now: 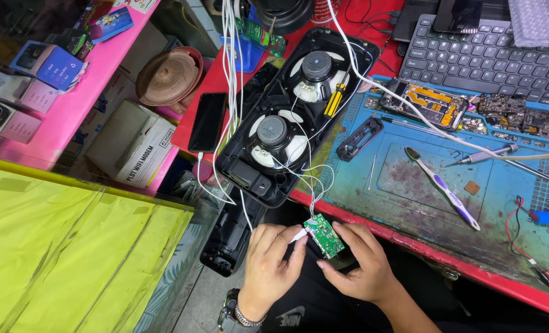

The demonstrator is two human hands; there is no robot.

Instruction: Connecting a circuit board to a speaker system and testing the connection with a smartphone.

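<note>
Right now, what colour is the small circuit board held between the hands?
Green, the small circuit board with white wires attached; clearest in the head view.

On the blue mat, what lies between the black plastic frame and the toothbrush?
In the head view, one thin metal pin lies on the blue mat between the black plastic frame and the toothbrush; otherwise that stretch is bare, stained mat.

A red-edged bench (410, 237) is seen just beyond the grip, covered on its right part by a stained blue work mat (410, 185). On the mat, up and right of the grip, a toothbrush (442, 188) is laid. Directly above the grip an opened black speaker housing (299, 111) is set. A dark keyboard (490, 58) is placed far beyond, and what may be an opened phone (425, 102) is laid before it.
</note>
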